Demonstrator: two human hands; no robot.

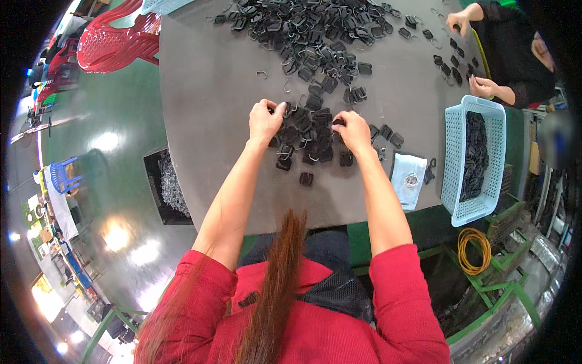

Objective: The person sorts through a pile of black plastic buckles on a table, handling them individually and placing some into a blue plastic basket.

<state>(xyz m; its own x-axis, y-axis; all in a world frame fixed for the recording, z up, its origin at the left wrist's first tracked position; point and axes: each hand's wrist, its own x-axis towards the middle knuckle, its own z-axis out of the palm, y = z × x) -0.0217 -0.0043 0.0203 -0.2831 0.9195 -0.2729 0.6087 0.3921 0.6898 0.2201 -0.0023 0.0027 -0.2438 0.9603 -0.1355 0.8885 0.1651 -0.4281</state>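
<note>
Your left hand is curled at the left edge of the near cluster, thumb and fingers drawn narrow beside dark parts; whether it grips one of them is unclear. Your right hand, at the cluster's right edge, pinches a black piece between thumb and fingers. Between your two hands lies the near cluster, small black pieces with a matt look, blocky with rounded corners, several with thin, bent, silvery wire showing among them. A lone piece sits apart from it, nearer your body than either hand. Beyond your hands, a big heap of the same black parts and wire spreads over the smooth grey-brown tabletop, and a loose wire hook lies just past your left hand. To the right of your right hand and nearer you, a pale blue, flat packet lies near the tabletop's edge. Farther right stands a light blue plastic basket with perforated walls, holding a deep layer of black parts. Well left of your left hand, below the tabletop, a dark crate holds tangled silvery metal bits. Far right, beyond your right hand, a co-worker's hands are at more black parts.
</note>
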